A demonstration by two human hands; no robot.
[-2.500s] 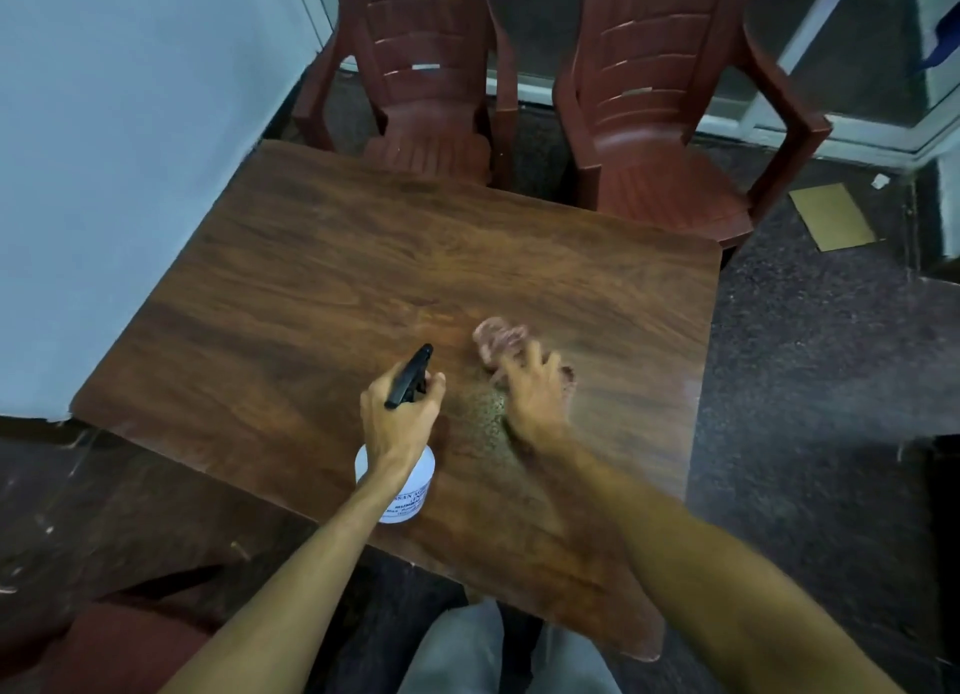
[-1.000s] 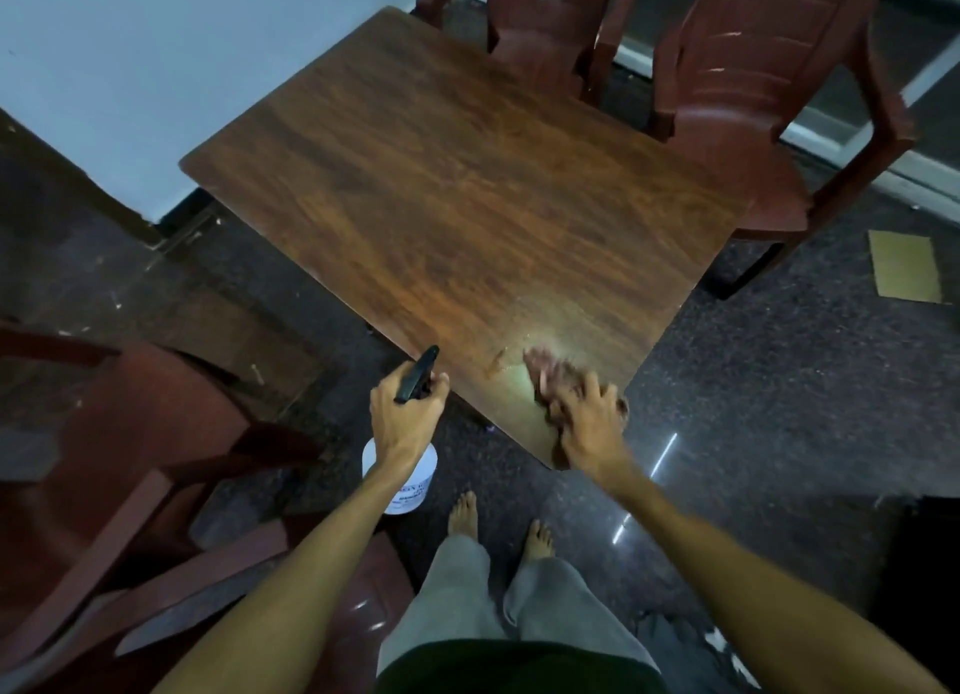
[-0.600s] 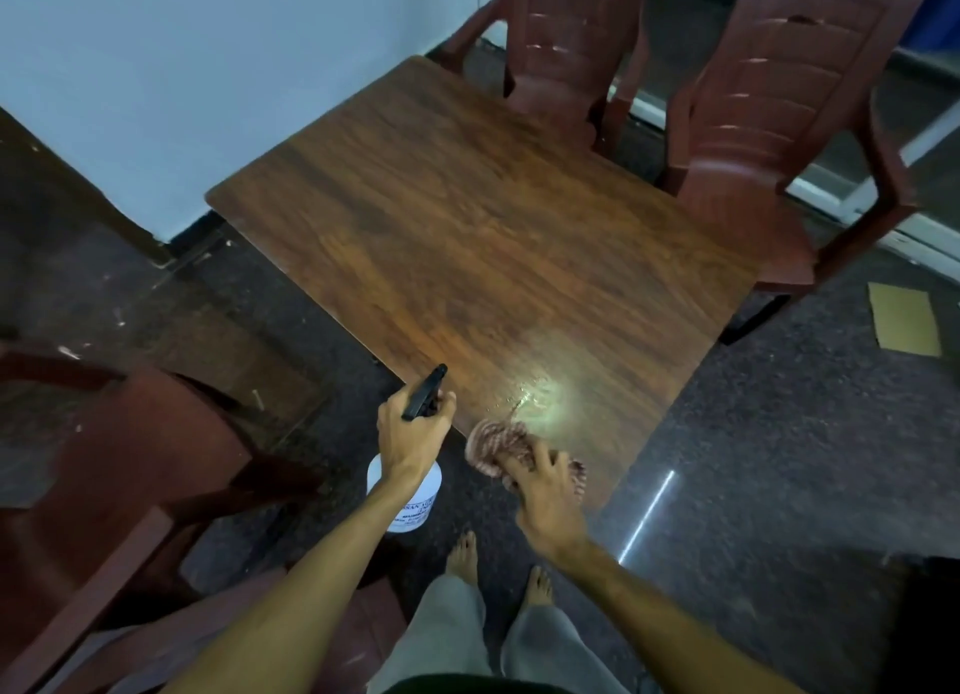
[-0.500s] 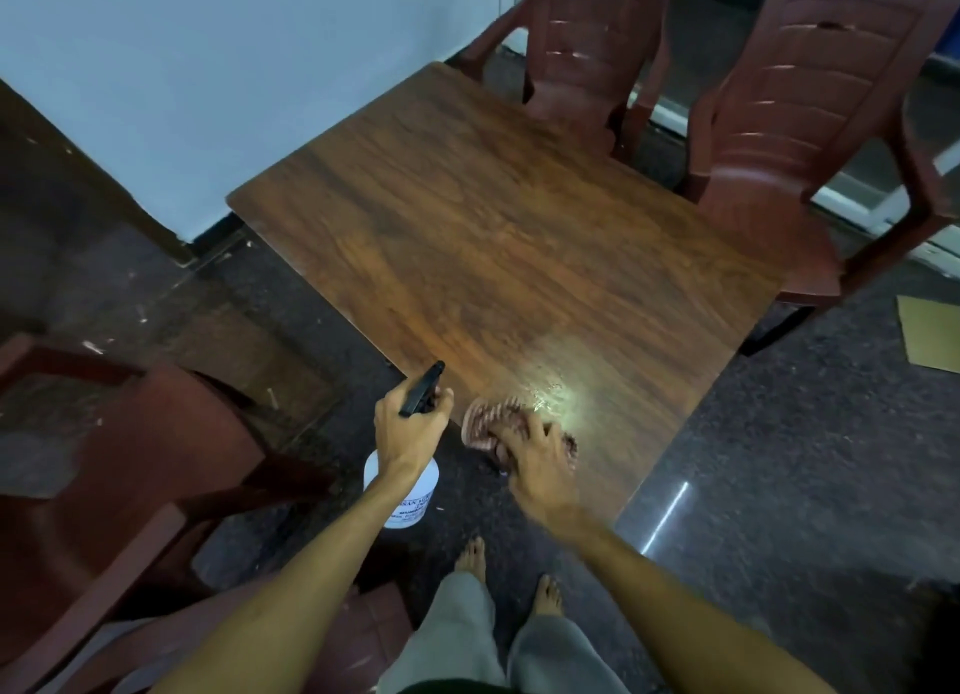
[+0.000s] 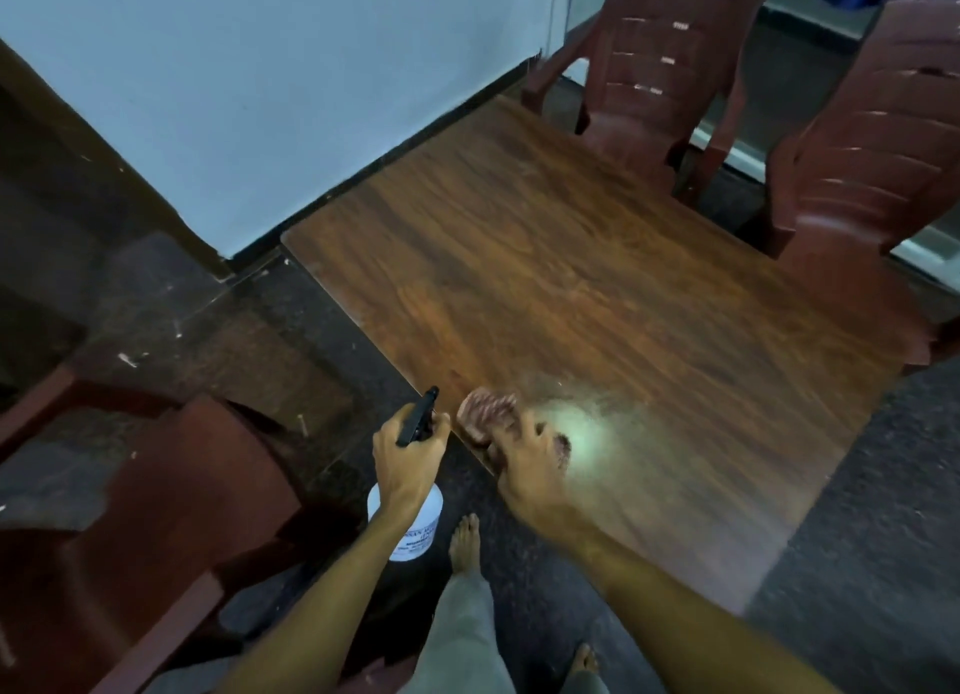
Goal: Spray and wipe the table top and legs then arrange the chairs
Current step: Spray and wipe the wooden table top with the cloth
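Observation:
A dark wood-grain table top [image 5: 597, 288] fills the middle of the head view. My right hand [image 5: 524, 454] presses a pinkish cloth [image 5: 485, 413] onto the table's near corner, beside a bright wet glare patch. My left hand [image 5: 410, 452] grips a white spray bottle [image 5: 413, 524] with a black trigger head, held off the table's near-left edge above the floor. Two maroon plastic chairs [image 5: 654, 54] [image 5: 872, 174] stand at the far side of the table.
A pale wall [image 5: 260, 80] runs along the table's left side. Another maroon chair [image 5: 156, 511] sits low at the left, close to my left arm. My bare feet [image 5: 465, 540] stand on dark speckled floor [image 5: 857, 537] below the table's near corner.
My right hand has carried the cloth from the table's middle to its near corner and keeps wiping there. The view has swung to the left. The bottle stays in my left hand.

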